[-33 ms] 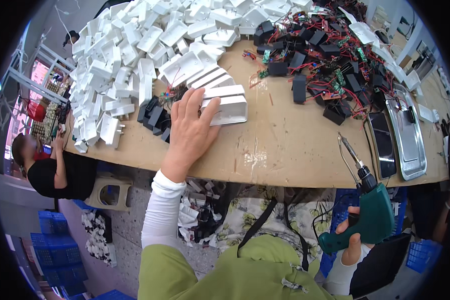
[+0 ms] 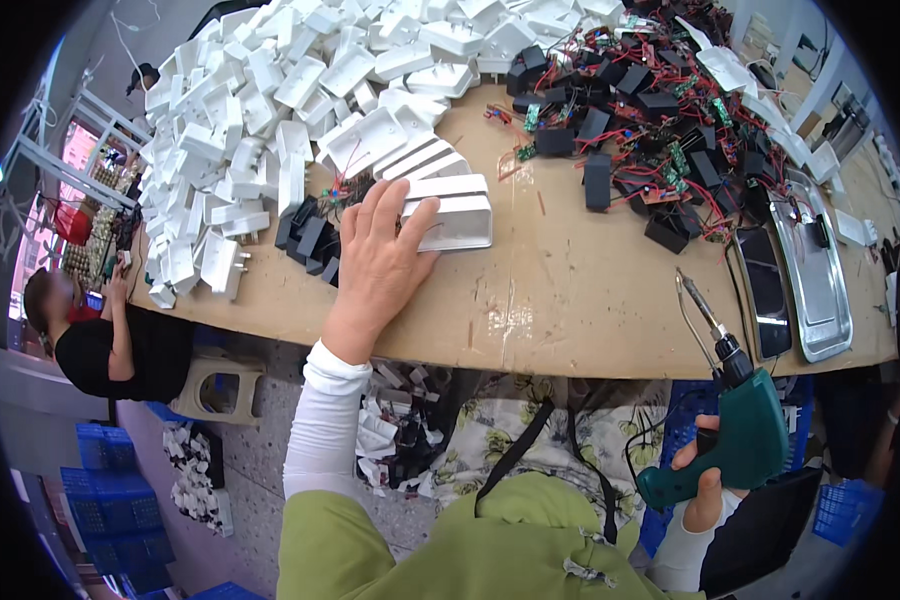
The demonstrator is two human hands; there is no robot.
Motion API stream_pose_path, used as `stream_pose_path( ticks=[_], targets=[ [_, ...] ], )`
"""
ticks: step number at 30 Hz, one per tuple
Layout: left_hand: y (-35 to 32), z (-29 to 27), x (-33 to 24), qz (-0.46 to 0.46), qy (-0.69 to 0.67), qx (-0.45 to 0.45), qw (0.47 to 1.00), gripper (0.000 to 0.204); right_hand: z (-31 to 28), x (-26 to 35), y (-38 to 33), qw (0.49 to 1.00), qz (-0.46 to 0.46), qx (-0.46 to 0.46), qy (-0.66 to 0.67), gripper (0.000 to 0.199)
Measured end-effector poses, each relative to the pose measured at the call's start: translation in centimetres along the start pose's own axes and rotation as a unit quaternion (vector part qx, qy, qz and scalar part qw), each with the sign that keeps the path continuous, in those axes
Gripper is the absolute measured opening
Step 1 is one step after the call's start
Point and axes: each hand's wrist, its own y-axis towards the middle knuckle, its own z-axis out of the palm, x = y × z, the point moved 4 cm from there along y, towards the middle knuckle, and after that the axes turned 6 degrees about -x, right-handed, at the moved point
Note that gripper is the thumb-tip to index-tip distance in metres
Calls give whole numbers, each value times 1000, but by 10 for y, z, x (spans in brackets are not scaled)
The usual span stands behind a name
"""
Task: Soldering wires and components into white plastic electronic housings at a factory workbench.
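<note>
My left hand has its fingers and thumb closed on the left end of a white plastic case. A row of similar white cases leans behind it on the table. Near my left fingers lie several black blocks and a small bundle of thin wires, partly hidden. My right hand grips a green soldering gun by its handle, off the table's front edge at the right. Its metal tip and a thin curved feed tube point up and left over the table, apart from the cases.
White plastic cases are heaped across the back left. A pile of black blocks, green circuit boards and red wires fills the back right. At the right lie a phone and a metal tray. Another person sits at the left.
</note>
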Motion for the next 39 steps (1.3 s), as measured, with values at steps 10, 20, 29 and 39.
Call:
stream_pose_path(
  ticks=[10,20,29,39],
  targets=[
    [33,-7,15,-1,-52,45,998,58,-3,-3,13,999,-14,-29,17,59],
    [169,103,166,-301,-44,237,923,49,-3,-7,51,999,-11,-36,-7,57],
    [170,142,163,-482,-290,267,782,23,-3,-19,78,999,31,20,37,53],
    [177,86,118,-313,-372,211,848,23,-5,-14,76,999,4,-11,52,53]
  ],
)
